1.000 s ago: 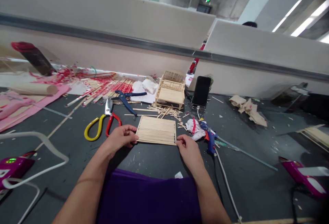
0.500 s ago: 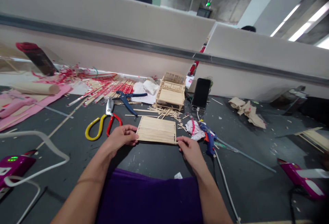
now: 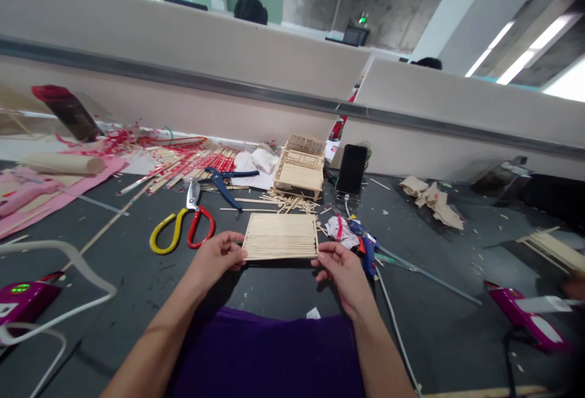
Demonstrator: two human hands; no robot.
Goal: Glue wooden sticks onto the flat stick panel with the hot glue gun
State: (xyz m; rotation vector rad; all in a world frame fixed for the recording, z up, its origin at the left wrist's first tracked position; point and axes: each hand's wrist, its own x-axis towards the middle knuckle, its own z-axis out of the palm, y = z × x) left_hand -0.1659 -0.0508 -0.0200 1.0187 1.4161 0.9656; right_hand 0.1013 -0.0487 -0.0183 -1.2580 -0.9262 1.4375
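Head view: one flat rectangular panel of pale wooden strips (image 3: 280, 237), above the dark tabletop (image 3: 274, 291), its side edges pinched by our left hand (image 3: 219, 256) and right hand (image 3: 340, 270) (presumably to keep it level).

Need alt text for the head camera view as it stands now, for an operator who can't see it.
Left hand and right hand hold a flat panel of thin wooden sticks by its sides above a dark table. Beyond it stands a small wooden model; scissors lie left, a blue glue gun right.
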